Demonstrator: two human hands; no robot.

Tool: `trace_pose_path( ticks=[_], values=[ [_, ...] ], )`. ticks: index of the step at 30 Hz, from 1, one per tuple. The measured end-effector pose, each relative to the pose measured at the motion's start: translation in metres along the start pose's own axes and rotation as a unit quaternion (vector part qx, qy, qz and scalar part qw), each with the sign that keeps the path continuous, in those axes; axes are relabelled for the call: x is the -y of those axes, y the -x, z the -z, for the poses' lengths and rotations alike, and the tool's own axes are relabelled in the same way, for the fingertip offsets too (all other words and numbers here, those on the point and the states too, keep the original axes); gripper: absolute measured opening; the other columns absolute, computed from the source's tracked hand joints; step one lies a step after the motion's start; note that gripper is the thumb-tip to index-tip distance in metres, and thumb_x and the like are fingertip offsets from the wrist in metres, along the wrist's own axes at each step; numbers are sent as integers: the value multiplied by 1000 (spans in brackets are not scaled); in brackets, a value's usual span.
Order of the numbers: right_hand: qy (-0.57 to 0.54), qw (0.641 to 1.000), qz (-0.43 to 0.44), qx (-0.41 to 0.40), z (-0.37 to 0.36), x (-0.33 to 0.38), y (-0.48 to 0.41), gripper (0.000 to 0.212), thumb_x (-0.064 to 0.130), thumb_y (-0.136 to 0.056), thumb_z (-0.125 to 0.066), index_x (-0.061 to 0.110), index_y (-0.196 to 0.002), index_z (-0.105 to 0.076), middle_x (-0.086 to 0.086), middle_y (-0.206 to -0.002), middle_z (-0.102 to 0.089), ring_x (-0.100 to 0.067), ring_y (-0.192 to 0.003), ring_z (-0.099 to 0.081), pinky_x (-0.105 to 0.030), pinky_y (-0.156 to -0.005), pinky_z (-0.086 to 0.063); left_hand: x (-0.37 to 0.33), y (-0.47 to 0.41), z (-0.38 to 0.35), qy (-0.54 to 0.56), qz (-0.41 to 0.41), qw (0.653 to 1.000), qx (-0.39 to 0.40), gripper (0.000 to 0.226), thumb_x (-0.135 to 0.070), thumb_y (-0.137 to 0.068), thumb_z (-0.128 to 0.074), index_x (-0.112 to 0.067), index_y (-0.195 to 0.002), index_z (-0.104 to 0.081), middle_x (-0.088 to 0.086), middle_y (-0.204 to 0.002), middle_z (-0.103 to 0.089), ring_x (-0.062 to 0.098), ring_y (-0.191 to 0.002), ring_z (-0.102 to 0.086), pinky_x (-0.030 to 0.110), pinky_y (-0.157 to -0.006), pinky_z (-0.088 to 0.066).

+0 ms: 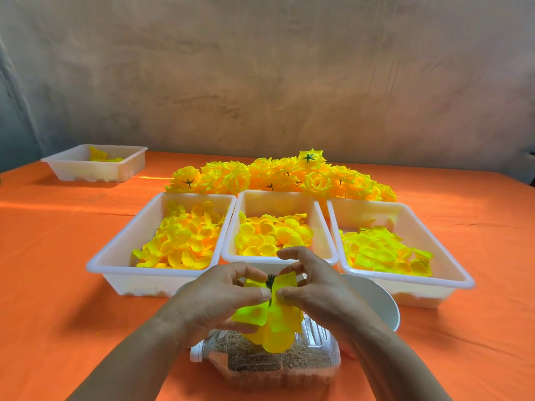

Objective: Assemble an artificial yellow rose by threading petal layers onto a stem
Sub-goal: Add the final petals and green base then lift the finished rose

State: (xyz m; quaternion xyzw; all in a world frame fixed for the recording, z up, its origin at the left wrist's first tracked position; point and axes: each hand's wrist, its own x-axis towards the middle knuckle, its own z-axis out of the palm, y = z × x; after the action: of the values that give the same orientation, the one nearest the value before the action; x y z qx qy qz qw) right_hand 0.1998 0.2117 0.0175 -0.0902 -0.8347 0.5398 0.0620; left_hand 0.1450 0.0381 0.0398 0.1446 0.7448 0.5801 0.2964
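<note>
one rose partly built, more layers to go

the two hands work just in front of the middle tray [231, 227], close to its near wall. the left hand [220, 293] and the right hand [321, 287] both pinch a yellow petal layer [278, 316] with thumb and fingertips, so each grip is narrow and closed on the soft cloth. a small dark green bit of the stem [270, 280] pokes up between the fingers. the petals hide the rest of it, so i cannot tell which hand holds the stem itself.

the petal layer looks to be on the stem, or going onto it now, with petals hanging down below the fingers. i cannot tell how many layers are on. this flower is not full and round like the finished roses [289, 175] heaped right behind the middle tray, so i think it is at an early or middle step. more layers have to go on before it is done.

the left tray [124, 247] and the right tray [451, 264] sit tight against the two sides of the middle tray, and all three have loose petals in them, so there is plenty left to use. a white bowl [379, 302] sits in front of the middle tray, by the right hand. a clear bottle [275, 363] with brown grains lies on its side further in front of the middle tray, under the hands
</note>
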Motion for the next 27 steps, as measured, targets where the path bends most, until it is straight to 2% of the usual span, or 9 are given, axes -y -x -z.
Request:
trace_pose_path(
  ticks=[3, 6, 12, 15, 18, 20, 23, 25, 27],
  values=[
    [10, 1000, 9, 8, 2, 2, -4, 55, 6, -80, -72, 39, -120, -52, 7, -102, -58, -8, -82, -62, -31, -72, -57, -2, 0, 1, 34, 2, 999, 18, 19, -20, -93, -65, -23, -112, -65, 0, -77, -74, 18, -60, -69, 32, -57, -58],
    [20, 999, 32, 21, 4, 5, -8, 57, 5, -78, -74, 39, -119, -51, 5, -99, -57, 2, -70, -59, -21, -64, -53, -4, 0, 2, 64, 7, 997, 30, 21, -34, -96, -57, -22, -112, -64, 5, -85, -76, 22, -64, -71, 30, -54, -56],
    [40, 997, 31, 51, 6, 6, -13, 61, 5, -79, -73, 41, -122, -50, 4, -103, -57, -7, -78, -58, -24, -67, -52, -4, 1, 5, 52, 24, 997, 48, 28, -44, -93, -57, -24, -110, -66, 5, -85, -76, 22, -70, -74, 32, -60, -58],
    [38, 997, 32, 50, 4, 2, -12, 60, 8, -78, -75, 45, -118, -50, 6, -103, -57, -4, -77, -58, -20, -64, -51, 6, -5, 6, -146, -40, 987, -56, 19, -41, -90, -66, -40, -109, -64, -5, -95, -67, 11, -79, -69, 32, -73, -56],
    [38, 998, 29, 49, 3, -1, -11, 59, 13, -77, -77, 47, -118, -50, 8, -105, -56, -5, -80, -59, -20, -63, -49, 6, -3, 7, -323, -161, 920, -155, 30, -29, -79, -69, -52, -92, -57, -11, -100, -46, -1, -92, -54, 23, -79, -45],
    [27, 998, 27, 46, 4, 0, -11, 59, 13, -76, -78, 44, -119, -52, 7, -105, -57, -6, -80, -60, -19, -63, -50, 4, -2, 6, -335, -208, 909, -132, 28, -25, -73, -67, -50, -80, -58, -11, -91, -47, 0, -84, -53, 21, -72, -41],
    [16, 999, 29, 41, 5, 1, -10, 59, 13, -73, -78, 41, -120, -55, 6, -107, -57, -9, -87, -62, -22, -69, -54, 3, -5, 3, -352, -212, 907, -89, 19, -45, -59, -62, -48, -78, -64, -13, -79, -53, 1, -69, -51, 20, -64, -42],
    [18, 999, 28, 41, 7, 1, -9, 57, 11, -75, -77, 40, -120, -55, 7, -110, -57, -11, -94, -63, -26, -75, -55, 3, -10, 1, -314, -206, 925, -58, 28, -52, -56, -68, -47, -83, -65, -19, -72, -58, -2, -63, -50, 20, -60, -42],
    [17, 999, 22, 37, 9, 0, -8, 55, 10, -77, -75, 38, -121, -55, 7, -111, -57, -12, -97, -63, -28, -74, -56, 4, -15, -3, -272, -209, 939, -36, 24, -45, -64, -79, -42, -83, -66, -18, -64, -59, -3, -57, -50, 19, -57, -41]
  ],
)
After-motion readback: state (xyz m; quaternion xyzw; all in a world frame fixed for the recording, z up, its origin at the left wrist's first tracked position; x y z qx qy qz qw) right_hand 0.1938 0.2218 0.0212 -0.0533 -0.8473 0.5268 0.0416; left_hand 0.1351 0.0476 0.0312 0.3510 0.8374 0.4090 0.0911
